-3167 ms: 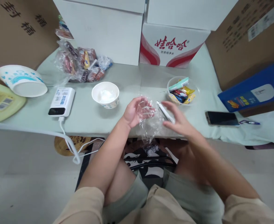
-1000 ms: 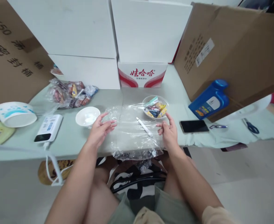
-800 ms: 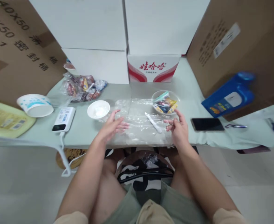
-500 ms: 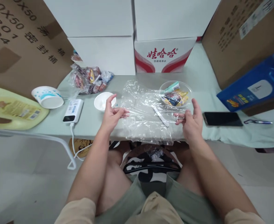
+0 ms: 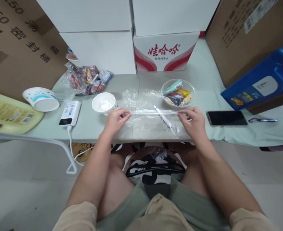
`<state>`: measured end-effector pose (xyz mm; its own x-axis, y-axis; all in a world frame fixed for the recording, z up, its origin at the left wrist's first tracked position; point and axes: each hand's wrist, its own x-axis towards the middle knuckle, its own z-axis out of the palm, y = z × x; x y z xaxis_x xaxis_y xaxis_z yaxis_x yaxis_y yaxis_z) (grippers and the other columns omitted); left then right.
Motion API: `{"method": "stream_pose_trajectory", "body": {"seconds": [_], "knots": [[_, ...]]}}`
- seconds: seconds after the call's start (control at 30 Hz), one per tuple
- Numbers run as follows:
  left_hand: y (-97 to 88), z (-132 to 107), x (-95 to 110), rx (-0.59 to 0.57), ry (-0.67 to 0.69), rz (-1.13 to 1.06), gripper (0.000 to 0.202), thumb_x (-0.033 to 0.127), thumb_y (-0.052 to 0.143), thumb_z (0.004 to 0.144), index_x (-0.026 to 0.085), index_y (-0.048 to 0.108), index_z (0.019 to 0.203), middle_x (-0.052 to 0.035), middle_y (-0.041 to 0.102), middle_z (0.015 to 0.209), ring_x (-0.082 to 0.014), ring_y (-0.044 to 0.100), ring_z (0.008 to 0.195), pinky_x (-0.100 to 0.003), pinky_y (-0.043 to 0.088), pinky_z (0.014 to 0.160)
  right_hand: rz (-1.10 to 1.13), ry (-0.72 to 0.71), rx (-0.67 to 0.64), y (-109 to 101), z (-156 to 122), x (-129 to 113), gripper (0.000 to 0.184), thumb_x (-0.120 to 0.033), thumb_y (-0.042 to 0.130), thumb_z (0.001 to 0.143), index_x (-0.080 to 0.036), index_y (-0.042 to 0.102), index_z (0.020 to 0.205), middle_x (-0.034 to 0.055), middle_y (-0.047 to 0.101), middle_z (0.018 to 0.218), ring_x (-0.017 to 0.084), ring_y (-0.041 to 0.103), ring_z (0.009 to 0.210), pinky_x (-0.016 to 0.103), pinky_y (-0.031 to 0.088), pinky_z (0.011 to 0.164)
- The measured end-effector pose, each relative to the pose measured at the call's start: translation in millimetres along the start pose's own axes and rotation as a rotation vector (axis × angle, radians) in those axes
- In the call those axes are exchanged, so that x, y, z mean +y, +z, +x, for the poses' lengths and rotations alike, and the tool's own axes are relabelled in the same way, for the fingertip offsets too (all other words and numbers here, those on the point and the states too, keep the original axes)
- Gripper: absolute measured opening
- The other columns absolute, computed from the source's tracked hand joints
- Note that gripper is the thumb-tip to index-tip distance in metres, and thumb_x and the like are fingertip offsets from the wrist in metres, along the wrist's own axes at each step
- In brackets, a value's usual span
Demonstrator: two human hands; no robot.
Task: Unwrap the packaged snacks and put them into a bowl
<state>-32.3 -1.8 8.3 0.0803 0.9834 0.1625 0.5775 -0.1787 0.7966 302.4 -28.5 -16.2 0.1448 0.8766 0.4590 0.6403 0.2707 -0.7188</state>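
A clear plastic bag [image 5: 146,123] is stretched between my hands, its gathered edge running nearly straight across. My left hand [image 5: 117,120] pinches one end of that edge, close to a white paper bowl [image 5: 104,102] with something pale inside. At the other end, my right hand [image 5: 192,120] pinches the film between thumb and fingers. Beneath or against the film lies a slim white stick-like tool [image 5: 164,117], seen partly through the plastic. Beyond my right hand stands a clear round bowl [image 5: 191,86] filled with several wrapped snacks [image 5: 178,93].
Left are a power bank [image 5: 70,113] with a cable, a tipped paper bowl [image 5: 41,99], a yellow jug [image 5: 11,112] and bagged snacks [image 5: 90,78]. Right are a phone [image 5: 227,118], a carabiner-like clip [image 5: 263,120] and a blue bottle [image 5: 259,80]. Boxes [image 5: 165,53] line the back.
My fingers have closed from a spread pose into pinches on the bag's edge. The crumpled film is now pulled into a straight band and lies lower. The view has shifted slightly.
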Motion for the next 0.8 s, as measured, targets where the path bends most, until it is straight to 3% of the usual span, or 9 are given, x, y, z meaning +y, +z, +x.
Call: {"method": "stream_pose_trajectory", "body": {"seconds": [0.13,0.2,0.27,0.4,0.47,0.57,0.63,0.73,0.8], "knots": [[-11.3,-5.7,6.9,0.030,0.087,0.038,0.011,0.033,0.073,0.073,0.023,0.073,0.072,-0.0047,0.052,0.091,-0.0221,0.055,0.094,-0.040,0.046,0.097,-0.136,-0.155,0.144,-7.5,0.9,-8.6,0.015,-0.040,0.070,0.083,-0.026,0.075,0.078,0.0105,0.062,0.111,0.032,0.059,0.113,0.053,0.050,0.095],[-19.7,-12.4,13.2,-0.045,0.101,-0.017,0.013,0.032,0.076,0.070,0.022,0.068,0.068,-0.0072,0.056,0.105,-0.0260,0.055,0.113,-0.044,0.040,0.110,-0.037,-0.192,0.062,-13.9,-0.7,-15.0,0.018,-0.040,0.065,0.086,-0.025,0.068,0.076,0.0096,0.066,0.115,0.034,0.056,0.127,0.058,0.044,0.106],[-25.3,-19.1,18.0,-0.148,0.069,-0.175,0.022,0.034,0.078,0.070,0.021,0.061,0.067,-0.0083,0.062,0.112,-0.0280,0.056,0.121,-0.047,0.038,0.114,0.132,-0.170,-0.053,-18.1,-3.3,-18.7,0.024,-0.043,0.058,0.092,-0.025,0.061,0.077,0.0078,0.072,0.102,0.033,0.059,0.127,0.059,0.043,0.108],[-16.8,-21.6,18.9,-0.148,-0.146,-0.578,0.035,0.048,0.073,0.079,0.024,0.049,0.086,-0.0033,0.070,0.091,-0.0214,0.069,0.094,-0.041,0.054,0.090,0.296,0.027,-0.133,-12.8,-7.7,-17.4,0.035,-0.054,0.050,0.099,-0.024,0.056,0.082,0.0019,0.070,0.069,0.023,0.074,0.079,0.039,0.058,0.076],[-5.1,-16.3,16.0,-0.067,-0.236,-0.572,0.038,0.053,0.070,0.082,0.026,0.047,0.095,-0.0002,0.068,0.082,-0.0162,0.068,0.076,-0.030,0.055,0.071,0.287,0.132,-0.134,-7.6,-8.4,-17.6,0.040,-0.061,0.052,0.096,-0.023,0.056,0.084,-0.0024,0.065,0.058,0.016,0.064,0.052,0.029,0.052,0.055],[9.0,-6.7,11.3,0.051,-0.210,-0.422,0.037,0.055,0.066,0.088,0.025,0.047,0.099,0.0040,0.060,0.067,-0.0092,0.056,0.051,-0.020,0.041,0.049,0.302,0.276,-0.168,-11.0,-6.6,-23.1,0.046,-0.068,0.059,0.088,-0.022,0.058,0.093,-0.0057,0.061,0.054,0.011,0.053,0.036,0.023,0.041,0.040],[12.0,-2.6,8.6,0.103,-0.165,-0.404,0.035,0.055,0.064,0.091,0.025,0.047,0.100,0.0073,0.052,0.057,-0.0063,0.045,0.039,-0.019,0.031,0.041,0.377,0.387,-0.367,-23.6,-3.2,-26.6,0.052,-0.067,0.066,0.084,-0.022,0.060,0.110,-0.0030,0.068,0.063,0.012,0.058,0.039,0.022,0.041,0.039],[10.5,-0.7,3.4,0.079,-0.170,-0.471,0.031,0.051,0.064,0.092,0.026,0.047,0.100,0.0102,0.047,0.049,-0.0054,0.035,0.032,-0.018,0.021,0.036,0.559,0.501,-0.869,-44.6,3.5,-21.6,0.069,-0.063,0.078,0.075,-0.022,0.059,0.128,0.0087,0.079,0.093,0.022,0.076,0.072,0.028,0.056,0.054],[10.8,-0.2,-1.6,0.048,-0.201,-0.505,0.027,0.046,0.065,0.093,0.027,0.047,0.100,0.0114,0.045,0.045,-0.0058,0.032,0.030,-0.018,0.018,0.035,0.700,0.500,-0.896,-47.3,6.9,-12.1,0.066,-0.065,0.078,0.074,-0.023,0.063,0.123,0.0112,0.078,0.105,0.026,0.076,0.095,0.035,0.062,0.076]]}}
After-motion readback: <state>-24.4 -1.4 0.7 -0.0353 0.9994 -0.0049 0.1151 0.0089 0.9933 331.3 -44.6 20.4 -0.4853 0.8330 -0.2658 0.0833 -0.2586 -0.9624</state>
